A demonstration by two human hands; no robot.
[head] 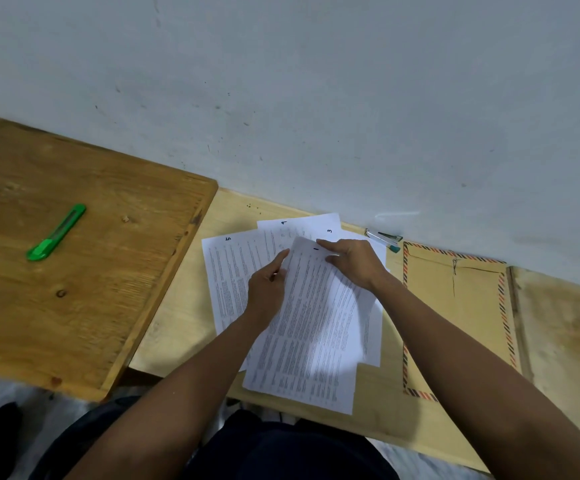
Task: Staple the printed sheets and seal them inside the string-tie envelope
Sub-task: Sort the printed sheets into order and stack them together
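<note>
**Both hands on the top sheet of a loose pile**

Several printed sheets [302, 317] lie fanned and overlapping on the pale worktop [177, 327], close to the wall. Handwritten numbers show on their far edges: 5 on the left sheet, 3 on one further back.

The left hand [267, 289] rests against the left edge of the topmost sheet, its fingers [281, 259] stretched out and close together along the paper. The right hand [354, 259] presses the far end of the same sheet, its fingers [330, 244] pinched on that edge, which curls up slightly.

The string-tie envelope [461, 317], brown with a striped border, lies flat just to the right of the pile. A stapler [383, 239] sits against the wall, between the sheets and the envelope's far corner.

A green utility knife [58, 232] lies well apart on the darker wooden board [73, 292] to the left.
</note>
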